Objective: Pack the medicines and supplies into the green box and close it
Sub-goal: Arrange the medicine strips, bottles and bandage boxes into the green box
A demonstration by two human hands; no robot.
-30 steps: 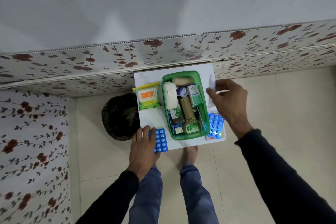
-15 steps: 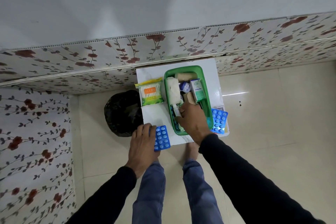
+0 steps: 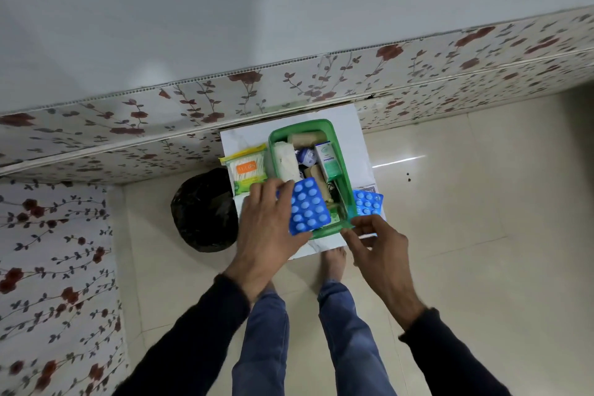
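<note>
A dark bag [image 3: 205,210] sat on the floor left of the small table [image 3: 360,125]. A swab pack [image 3: 247,170] lay beside the green box [image 3: 345,183]. The left hand [image 3: 268,228] pinched a blue strip [image 3: 309,210], fingers over its left edge, thumb beneath, tilted above the box's near end. The right hand [image 3: 377,243], fingers loosely curled and empty, touched the box's near corner just below a second strip [image 3: 367,202].

The left hand [image 3: 268,228] covers the near left corner of the green box [image 3: 340,151] and the lower edge of the cotton-swab packet [image 3: 247,169], whose small print is unreadable. The blue blister pack [image 3: 309,210] it holds hides the box's near contents. The second blister pack [image 3: 368,202] is partly behind the box rim; the paper beneath it is barely visible
</note>
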